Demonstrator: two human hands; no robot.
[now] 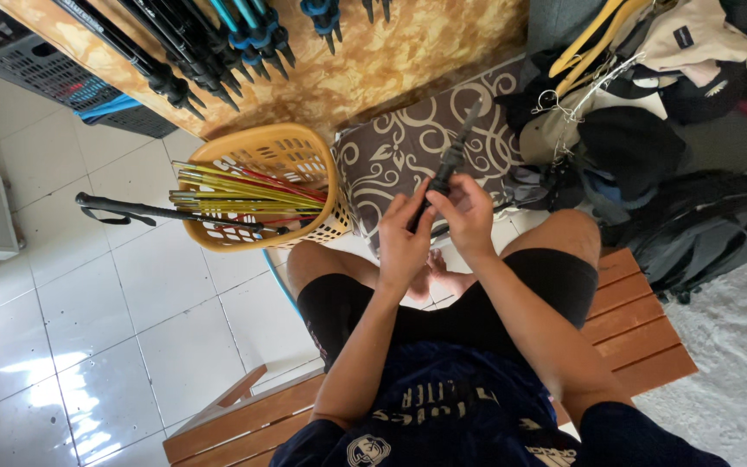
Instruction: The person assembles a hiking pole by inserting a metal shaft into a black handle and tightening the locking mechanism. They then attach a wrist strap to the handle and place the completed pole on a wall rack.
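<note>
I sit on a wooden bench [641,337] and hold a black trekking pole [453,154] in front of me with both hands. My left hand [404,242] grips its lower part, fingers wrapped around the shaft. My right hand [464,212] pinches the pole just above, near a dark locking piece. The pole's thin upper end points away toward a brown patterned cushion [399,151]. Its lower end is hidden behind my hands.
An orange plastic basket [309,156] lies to the left with several yellow and red pole sections and one black pole [144,210] sticking out. More black and blue poles [209,47] rest on the wooden surface above. Bags and clothing [650,130] pile up at right. White tiled floor at left.
</note>
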